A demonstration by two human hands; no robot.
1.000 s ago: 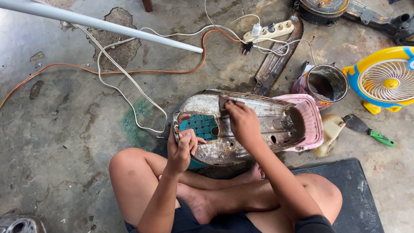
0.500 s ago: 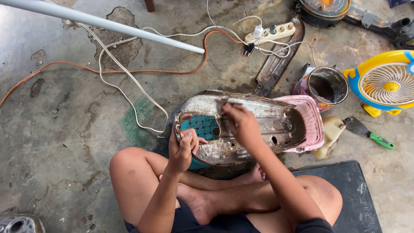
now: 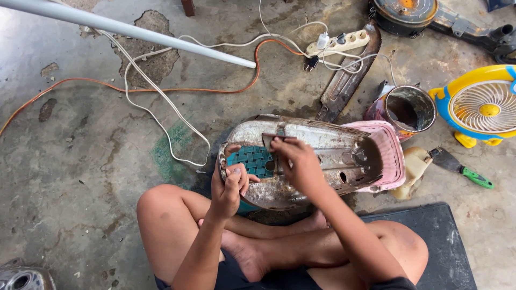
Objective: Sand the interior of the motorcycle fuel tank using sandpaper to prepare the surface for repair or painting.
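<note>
step in hand, as judged: sanding the rusty metal cover [image 3: 322, 161], held on the concrete floor [image 3: 80, 161] in front of the crossed legs, resting against a pink panel [image 3: 389, 156]. left hand [image 3: 228, 182] at the cover's left rim, fingers clamped on that rim, steadying. right hand [image 3: 301, 164] on the cover's upper middle, fingers pinched together on a small sheet of sandpaper [image 3: 274, 140] pressed flat to the metal. next move probably calls for firm, even strokes with the rim kept braced.

count on the floor: one cover, one pink panel, one green woven patch [image 3: 252, 161] showing at the cover's left end, one rusty tin can [image 3: 408, 107], one yellow fan [image 3: 484, 104], one green-handled scraper [image 3: 459, 167], one power strip [image 3: 338, 43], one orange cable [image 3: 161, 88], one black mat [image 3: 435, 241].
</note>
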